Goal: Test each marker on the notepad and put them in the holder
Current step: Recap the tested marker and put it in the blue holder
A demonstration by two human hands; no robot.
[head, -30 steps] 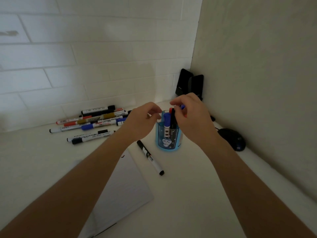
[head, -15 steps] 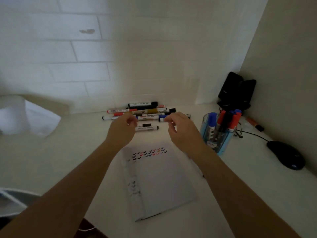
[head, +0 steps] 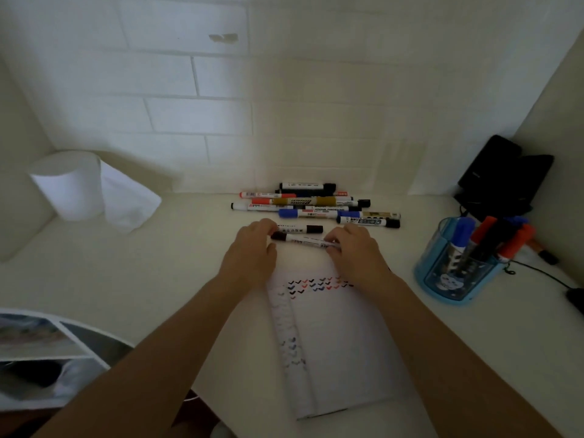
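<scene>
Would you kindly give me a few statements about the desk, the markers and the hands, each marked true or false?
1. The left hand and the right hand both grip one dark-capped marker above the top edge of the notepad. True.
2. The blue holder is empty. False: several markers stand in it.
3. The notepad page is blank. False: rows of small coloured check marks run near its top.
4. A pile of markers lies by the tiled wall. True.
5. The paper roll stands beside the holder. False: it stands at the far left, the holder at the right.
</scene>
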